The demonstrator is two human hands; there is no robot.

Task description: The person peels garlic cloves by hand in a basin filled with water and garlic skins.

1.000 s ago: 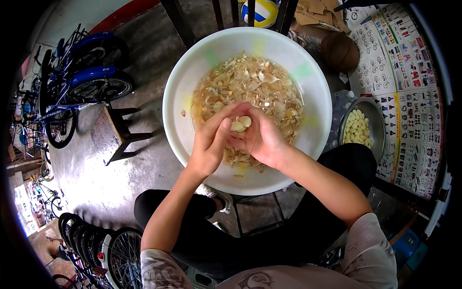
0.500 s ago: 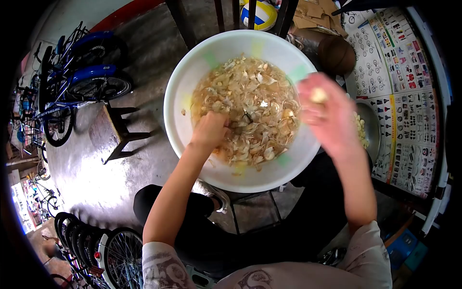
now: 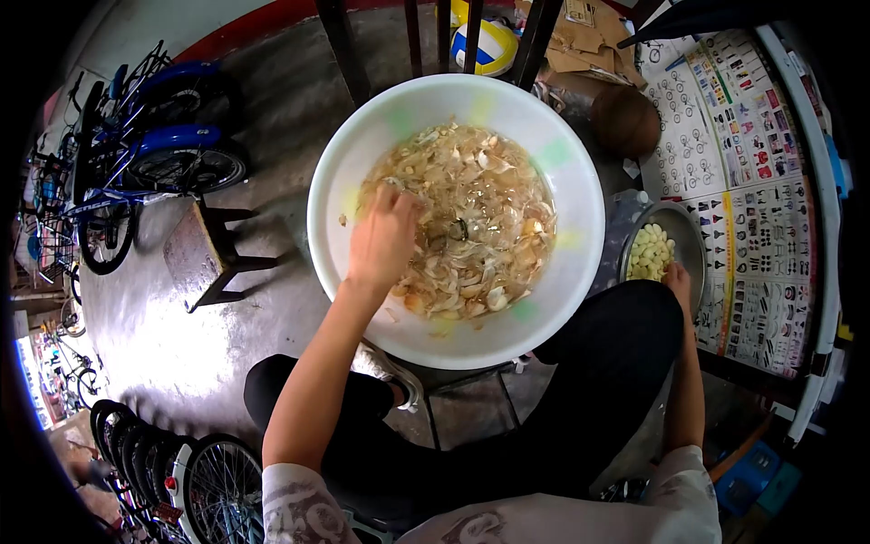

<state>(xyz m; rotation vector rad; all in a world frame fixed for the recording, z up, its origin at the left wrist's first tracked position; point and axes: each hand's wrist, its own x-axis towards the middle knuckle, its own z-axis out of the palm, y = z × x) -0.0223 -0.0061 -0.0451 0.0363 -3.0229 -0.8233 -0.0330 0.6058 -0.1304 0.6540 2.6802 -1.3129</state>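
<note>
A wide white basin (image 3: 335,195) holds water with many floating garlic skins (image 3: 489,195). Over its left part is my left hand (image 3: 385,238), palm down, with curled fingertips among the skins; what they hold, if anything, is hidden. My right hand (image 3: 678,281) reaches into a metal bowl (image 3: 696,243) to the right of the basin. Peeled garlic cloves (image 3: 648,249) fill part of that bowl, and my right fingers touch their lower right edge. My knee hides part of this hand, and its grip cannot be made out.
Dark bars (image 3: 444,41) stand behind the basin, near a volleyball (image 3: 487,47) and a brown ball (image 3: 625,121). A wooden stool (image 3: 204,254) and bicycles (image 3: 172,145) are at the left. A printed poster sheet (image 3: 761,208) lies at the right.
My hands have parted from over the basin. The right one carried pale cloves rightward and is now at the metal bowl. The left one has lowered to the skins, then shifted slightly left.
</note>
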